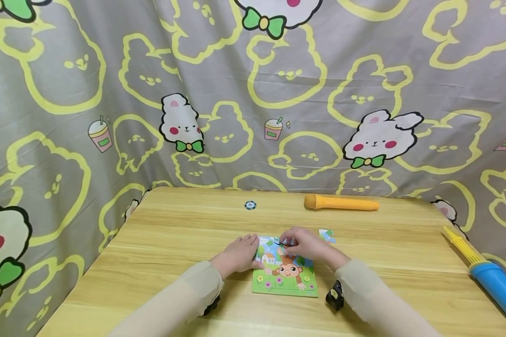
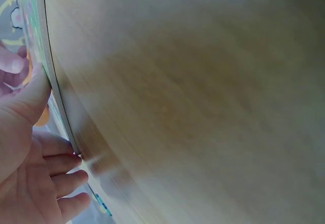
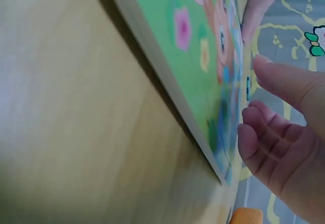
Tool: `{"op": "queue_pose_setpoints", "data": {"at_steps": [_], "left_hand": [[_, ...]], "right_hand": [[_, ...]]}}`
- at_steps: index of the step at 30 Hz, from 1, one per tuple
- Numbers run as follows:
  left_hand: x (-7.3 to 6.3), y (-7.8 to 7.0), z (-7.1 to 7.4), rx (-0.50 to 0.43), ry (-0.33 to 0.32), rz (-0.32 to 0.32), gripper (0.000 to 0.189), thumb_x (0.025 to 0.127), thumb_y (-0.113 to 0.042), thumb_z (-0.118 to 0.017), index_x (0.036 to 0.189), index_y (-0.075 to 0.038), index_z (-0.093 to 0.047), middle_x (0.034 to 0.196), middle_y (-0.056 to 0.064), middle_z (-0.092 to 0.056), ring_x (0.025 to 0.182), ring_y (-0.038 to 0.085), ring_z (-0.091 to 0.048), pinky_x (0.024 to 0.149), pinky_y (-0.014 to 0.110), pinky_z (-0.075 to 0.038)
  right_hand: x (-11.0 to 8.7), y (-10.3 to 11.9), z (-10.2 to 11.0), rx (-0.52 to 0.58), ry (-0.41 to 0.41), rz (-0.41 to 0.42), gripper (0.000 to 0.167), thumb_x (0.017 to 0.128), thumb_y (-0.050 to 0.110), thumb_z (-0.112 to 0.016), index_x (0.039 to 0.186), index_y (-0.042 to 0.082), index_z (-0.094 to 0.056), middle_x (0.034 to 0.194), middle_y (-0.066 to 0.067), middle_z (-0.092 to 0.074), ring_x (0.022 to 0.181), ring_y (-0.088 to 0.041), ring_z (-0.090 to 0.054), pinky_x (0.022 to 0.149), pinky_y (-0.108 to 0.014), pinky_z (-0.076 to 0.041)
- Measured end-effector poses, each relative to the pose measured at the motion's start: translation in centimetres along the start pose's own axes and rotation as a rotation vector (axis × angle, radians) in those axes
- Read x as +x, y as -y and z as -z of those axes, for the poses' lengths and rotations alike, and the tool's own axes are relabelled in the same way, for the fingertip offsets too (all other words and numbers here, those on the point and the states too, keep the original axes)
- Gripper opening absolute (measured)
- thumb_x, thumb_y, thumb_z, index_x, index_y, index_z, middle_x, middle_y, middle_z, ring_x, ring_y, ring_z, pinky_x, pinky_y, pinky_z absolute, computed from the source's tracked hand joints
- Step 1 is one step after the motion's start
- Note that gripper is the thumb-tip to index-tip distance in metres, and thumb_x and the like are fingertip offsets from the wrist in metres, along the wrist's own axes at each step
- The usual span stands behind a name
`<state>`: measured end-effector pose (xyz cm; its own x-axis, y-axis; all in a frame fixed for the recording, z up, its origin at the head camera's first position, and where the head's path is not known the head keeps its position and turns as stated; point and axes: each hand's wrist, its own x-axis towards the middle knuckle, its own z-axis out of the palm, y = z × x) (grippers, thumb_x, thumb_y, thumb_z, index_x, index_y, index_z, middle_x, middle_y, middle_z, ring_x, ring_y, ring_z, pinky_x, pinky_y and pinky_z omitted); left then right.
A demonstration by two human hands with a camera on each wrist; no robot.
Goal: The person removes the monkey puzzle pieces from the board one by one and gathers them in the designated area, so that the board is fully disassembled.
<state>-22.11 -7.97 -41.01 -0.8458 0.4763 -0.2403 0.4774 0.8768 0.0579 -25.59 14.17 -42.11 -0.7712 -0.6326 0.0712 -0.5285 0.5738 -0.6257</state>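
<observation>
A jigsaw puzzle (image 1: 274, 286) with a monkey, a house and flowers lies flat on the table. My left hand (image 1: 240, 255) rests at its left edge, fingers extended by the upper left corner; in the left wrist view the thumb touches the board (image 2: 55, 76). Over the puzzle's upper part hovers my right hand (image 1: 305, 244). Its fingers and thumb are loosely bent and apart, and the right wrist view shows nothing between them. Part of the upper picture is hidden under this hand. A loose puzzle piece (image 1: 327, 235) lies just beyond the right hand.
At the back of the wooden table (image 1: 173, 234) lie a round chip (image 1: 250, 205) and an orange toy microphone (image 1: 341, 202). A blue and yellow tube-shaped toy (image 1: 489, 276) lies along the right side. Behind hangs a patterned curtain (image 1: 232, 84).
</observation>
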Motion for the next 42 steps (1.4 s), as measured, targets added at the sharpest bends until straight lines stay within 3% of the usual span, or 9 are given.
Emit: {"op": "queue_pose_setpoints", "data": {"at_steps": [10, 22, 42], "left_hand": [[-0.2, -0.2, 0.1, 0.004, 0.001, 0.001, 0.078, 0.086, -0.053, -0.052, 0.140, 0.001, -0.035, 0.146, 0.013, -0.030, 0.133, 0.027, -0.026, 0.107, 0.040, -0.024], [-0.2, -0.2, 0.2, 0.012, -0.003, -0.001, 0.078, 0.086, -0.053, -0.053, 0.140, 0.001, -0.035, 0.146, 0.013, -0.031, 0.133, 0.027, -0.027, 0.107, 0.039, -0.025], [-0.3, -0.2, 0.2, -0.015, 0.000, -0.003, 0.078, 0.086, -0.051, -0.054, 0.139, 0.002, -0.035, 0.146, 0.014, -0.030, 0.133, 0.028, -0.027, 0.107, 0.040, -0.025]], "right_hand": [[0.6, 0.1, -0.9, -0.066, 0.041, -0.007, 0.028, 0.086, 0.014, -0.066, 0.114, 0.009, -0.063, 0.094, -0.005, -0.049, 0.078, -0.017, -0.046, 0.068, -0.034, -0.042], [0.6, 0.3, -1.3, -0.093, 0.067, -0.028, 0.035, 0.086, 0.013, -0.066, 0.121, 0.008, -0.062, 0.087, -0.002, -0.042, 0.073, -0.016, -0.038, 0.061, -0.028, -0.033], [0.9, 1.0, -0.9, 0.099, 0.078, -0.117, 0.033, 0.081, 0.003, -0.069, 0.114, 0.005, -0.066, 0.084, -0.009, -0.045, 0.073, -0.020, -0.036, 0.062, -0.030, -0.031]]}}
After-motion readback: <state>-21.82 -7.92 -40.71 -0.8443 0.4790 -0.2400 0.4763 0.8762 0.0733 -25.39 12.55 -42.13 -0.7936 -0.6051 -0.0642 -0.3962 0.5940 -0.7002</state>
